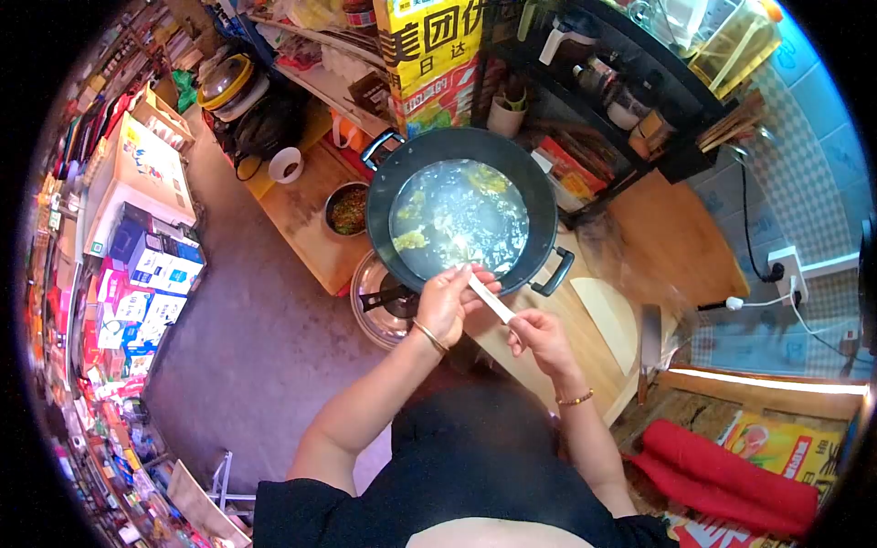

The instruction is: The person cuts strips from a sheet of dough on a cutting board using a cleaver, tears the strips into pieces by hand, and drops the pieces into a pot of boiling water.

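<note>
A dark two-handled pot (541, 196) holds steaming, cloudy liquid (466, 224) with yellowish pieces floating in it. At its near rim, my left hand (446, 306) pinches the upper end of a flat pale strip of dough (490, 299). My right hand (542, 338) is closed on the strip's lower end, a little to the right and nearer my body. The strip slants between both hands. On the wooden board (548, 356) to the right lies a pale half-round dough sheet (607, 315), and beyond it a knife (649, 342).
A glass lid (384, 320) is partly under the pot's left side. Left of the pot stand a bowl of chopped food (348, 210) and a white cup (286, 165). A black shelf (630, 137) rises behind; a red cloth (726, 475) lies at right. Cables (744, 219) hang by the wall.
</note>
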